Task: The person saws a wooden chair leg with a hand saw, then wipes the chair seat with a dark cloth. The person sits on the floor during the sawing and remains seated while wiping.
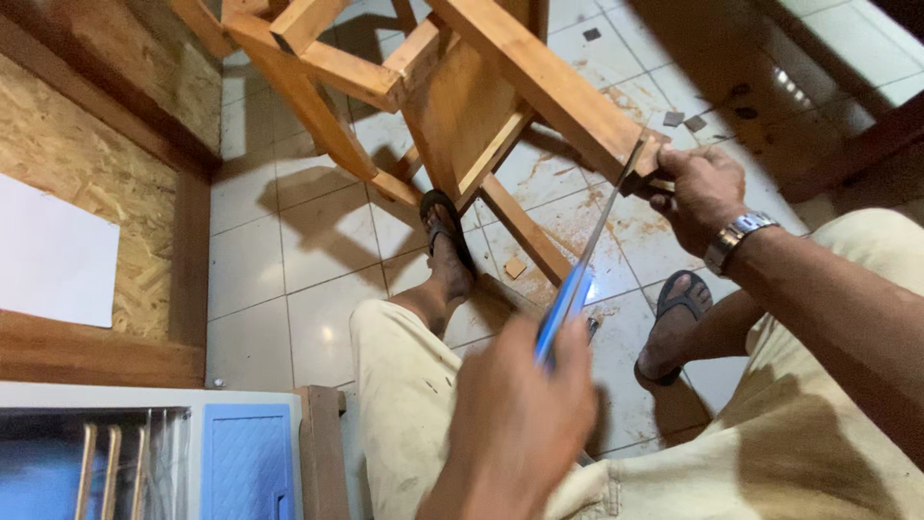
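Note:
My left hand grips the blue handle of a hand saw, low in the centre of the view and blurred. The thin blade runs up and right to the end of a leg of an overturned wooden chair. It meets the wood right beside my right hand. That hand, with a metal watch on its wrist, clamps the leg's end. My left foot, in a sandal, rests against a lower chair rail.
The white tiled floor is dusted with sawdust and holds small wood offcuts. My right sandalled foot stands near the blade. An OSB panel with a white sheet is at left, a blue-and-white cabinet at bottom left.

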